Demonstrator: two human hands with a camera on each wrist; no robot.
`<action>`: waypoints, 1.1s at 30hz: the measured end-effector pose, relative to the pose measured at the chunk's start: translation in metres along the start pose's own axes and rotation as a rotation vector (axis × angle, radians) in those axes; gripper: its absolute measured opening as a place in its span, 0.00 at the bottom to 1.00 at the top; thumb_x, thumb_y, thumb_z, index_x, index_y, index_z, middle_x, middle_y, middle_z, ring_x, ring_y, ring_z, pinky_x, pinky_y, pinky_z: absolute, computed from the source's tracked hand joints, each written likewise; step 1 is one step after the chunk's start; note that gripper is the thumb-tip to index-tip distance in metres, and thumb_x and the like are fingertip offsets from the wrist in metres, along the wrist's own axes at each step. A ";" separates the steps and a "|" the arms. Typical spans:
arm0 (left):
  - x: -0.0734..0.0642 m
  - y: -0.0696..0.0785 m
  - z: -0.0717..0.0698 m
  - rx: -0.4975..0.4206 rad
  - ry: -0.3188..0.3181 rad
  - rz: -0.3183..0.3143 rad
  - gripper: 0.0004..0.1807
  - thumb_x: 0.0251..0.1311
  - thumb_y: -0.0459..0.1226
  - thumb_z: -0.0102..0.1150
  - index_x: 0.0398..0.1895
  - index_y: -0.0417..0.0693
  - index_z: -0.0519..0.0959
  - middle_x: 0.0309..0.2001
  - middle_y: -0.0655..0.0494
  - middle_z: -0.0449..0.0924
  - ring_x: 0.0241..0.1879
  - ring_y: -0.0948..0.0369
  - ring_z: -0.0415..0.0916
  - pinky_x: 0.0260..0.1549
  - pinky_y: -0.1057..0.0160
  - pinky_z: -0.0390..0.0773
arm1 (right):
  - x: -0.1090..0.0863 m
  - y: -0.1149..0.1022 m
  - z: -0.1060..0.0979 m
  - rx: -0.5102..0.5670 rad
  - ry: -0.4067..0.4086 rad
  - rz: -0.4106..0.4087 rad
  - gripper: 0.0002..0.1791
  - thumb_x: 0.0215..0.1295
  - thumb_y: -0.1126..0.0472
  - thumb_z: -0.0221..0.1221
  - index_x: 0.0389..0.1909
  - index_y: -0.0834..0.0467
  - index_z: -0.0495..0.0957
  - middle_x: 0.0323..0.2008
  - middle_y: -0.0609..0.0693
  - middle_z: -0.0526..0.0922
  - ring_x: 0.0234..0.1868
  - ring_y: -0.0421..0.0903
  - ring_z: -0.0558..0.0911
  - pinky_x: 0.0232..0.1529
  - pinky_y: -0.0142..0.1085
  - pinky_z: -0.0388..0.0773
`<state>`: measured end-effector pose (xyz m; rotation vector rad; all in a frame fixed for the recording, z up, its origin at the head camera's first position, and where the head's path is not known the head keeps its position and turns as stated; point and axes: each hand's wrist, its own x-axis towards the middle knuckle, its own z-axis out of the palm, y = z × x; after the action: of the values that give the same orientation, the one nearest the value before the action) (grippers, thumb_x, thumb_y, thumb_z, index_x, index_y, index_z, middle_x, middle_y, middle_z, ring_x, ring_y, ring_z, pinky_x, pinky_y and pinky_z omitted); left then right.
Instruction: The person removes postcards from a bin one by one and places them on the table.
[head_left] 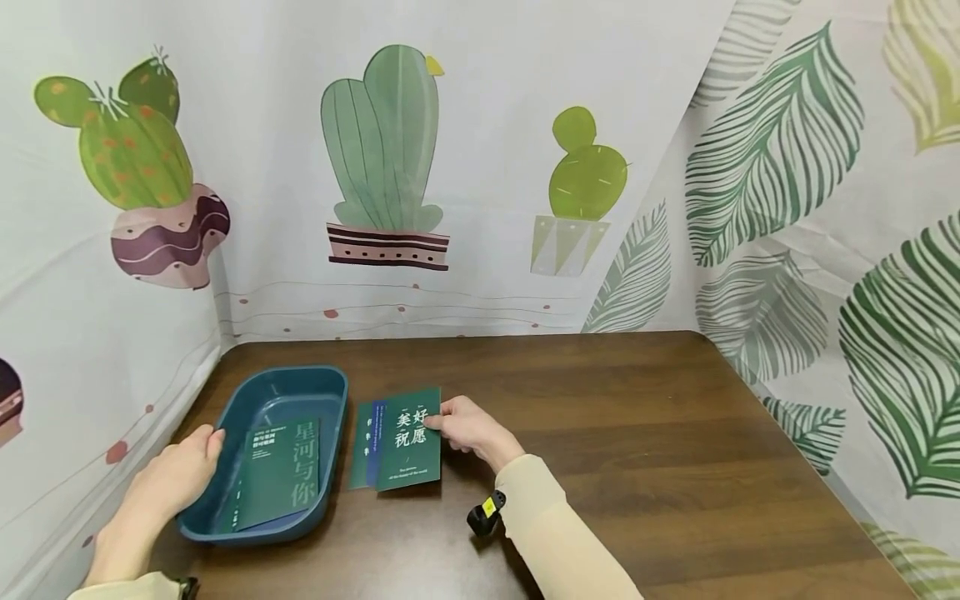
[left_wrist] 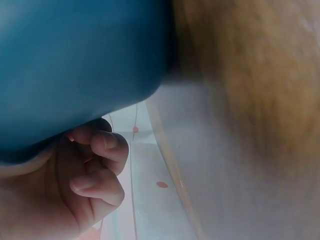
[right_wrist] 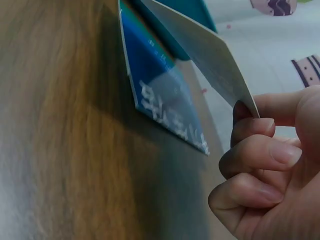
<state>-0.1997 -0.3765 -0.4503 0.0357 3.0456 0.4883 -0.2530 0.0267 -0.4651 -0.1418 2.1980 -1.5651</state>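
Note:
My left hand (head_left: 176,471) grips the left rim of a deep blue plastic tray (head_left: 303,382), thumb over the edge; in the left wrist view its fingers curl beneath the tray's side. Inside the tray lies a dark green card (head_left: 272,479) with large Chinese characters, over a bluish one that mostly hides under it. Right of the tray, my right hand (head_left: 476,429) pinches the right edge of another green card (head_left: 408,454) with white lettering. That card tilts over a blue card (right_wrist: 160,80), and a second green card (head_left: 361,458) shows at the left.
The brown wooden table (head_left: 637,450) stretches far to the right. Behind it and on both sides hangs a white curtain (head_left: 495,167) printed with cacti and leaves. A black wrist strap (head_left: 486,512) hangs off my right sleeve.

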 end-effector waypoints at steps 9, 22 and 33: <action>0.000 0.005 0.000 -0.007 -0.015 -0.007 0.25 0.77 0.49 0.28 0.45 0.36 0.67 0.41 0.22 0.73 0.37 0.27 0.74 0.25 0.37 0.69 | 0.014 0.010 -0.005 -0.026 -0.008 0.068 0.13 0.68 0.59 0.59 0.22 0.56 0.75 0.10 0.44 0.54 0.10 0.40 0.50 0.15 0.33 0.48; 0.002 0.007 -0.002 -0.004 -0.023 -0.011 0.25 0.77 0.50 0.28 0.45 0.36 0.67 0.41 0.23 0.73 0.38 0.28 0.74 0.25 0.38 0.69 | 0.023 0.002 0.002 -0.490 0.112 0.133 0.26 0.64 0.57 0.62 0.08 0.54 0.65 0.06 0.46 0.63 0.10 0.43 0.66 0.12 0.35 0.61; 0.004 0.005 -0.003 0.002 -0.021 -0.019 0.26 0.77 0.51 0.28 0.46 0.36 0.67 0.41 0.23 0.73 0.38 0.28 0.73 0.25 0.38 0.69 | 0.029 -0.002 0.000 -0.503 0.083 0.177 0.22 0.63 0.56 0.63 0.12 0.58 0.70 0.08 0.48 0.69 0.10 0.43 0.68 0.12 0.33 0.64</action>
<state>-0.2037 -0.3723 -0.4459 0.0113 3.0228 0.4798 -0.2798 0.0166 -0.4717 -0.0304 2.5489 -0.9174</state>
